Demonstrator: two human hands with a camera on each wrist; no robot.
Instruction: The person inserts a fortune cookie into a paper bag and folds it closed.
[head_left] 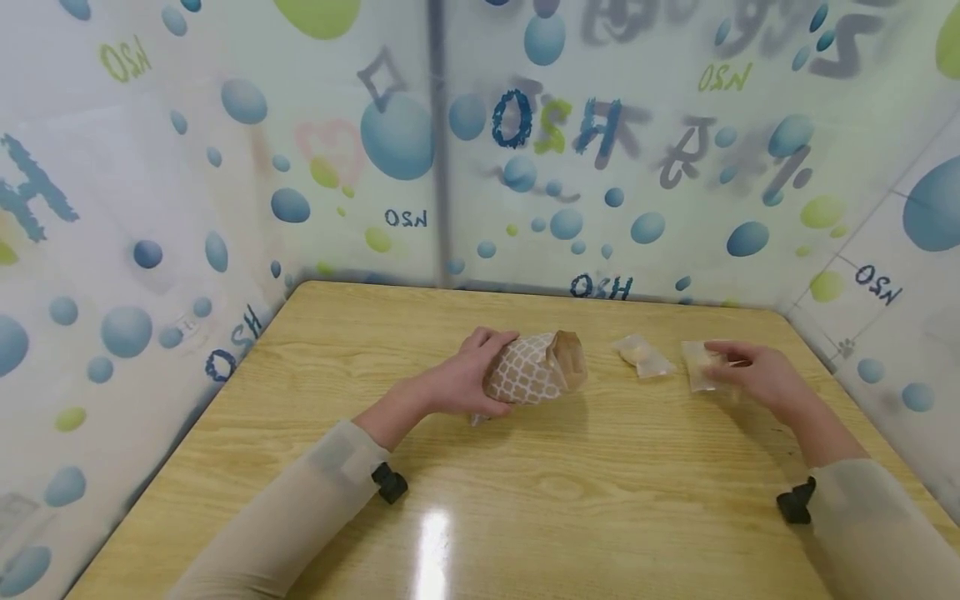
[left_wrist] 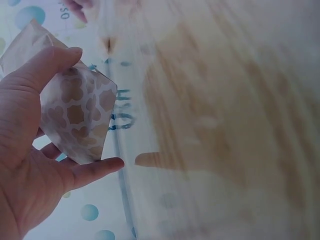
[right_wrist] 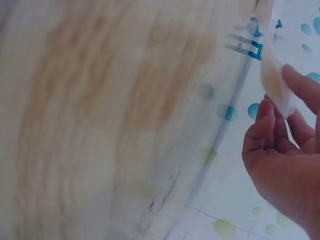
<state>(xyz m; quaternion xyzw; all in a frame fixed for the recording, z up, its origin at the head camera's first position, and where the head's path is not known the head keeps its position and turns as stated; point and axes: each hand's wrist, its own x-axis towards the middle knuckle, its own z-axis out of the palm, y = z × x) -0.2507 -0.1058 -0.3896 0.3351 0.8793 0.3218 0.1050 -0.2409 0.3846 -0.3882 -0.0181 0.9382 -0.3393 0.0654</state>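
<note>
My left hand (head_left: 461, 382) grips a brown paper bag (head_left: 525, 372) with a white lattice pattern, tipped on its side so that its mouth points right. In the left wrist view the thumb lies over the bag (left_wrist: 77, 112) while fingers support it from the other side. At the right, my right hand (head_left: 768, 382) pinches a small clear plastic packet (head_left: 697, 368) with something pale inside. The right wrist view shows this packet (right_wrist: 274, 82) between thumb and fingers. A second clear packet (head_left: 643, 357), also with pale contents, lies on the table between the bag and the right hand.
The wooden table (head_left: 480, 500) has its back edge close to a wall covering (head_left: 525, 233) printed with blue and green drops. Similar printed sheets stand on the left and right. Dark wrist straps (head_left: 389, 483) sit over both sleeves.
</note>
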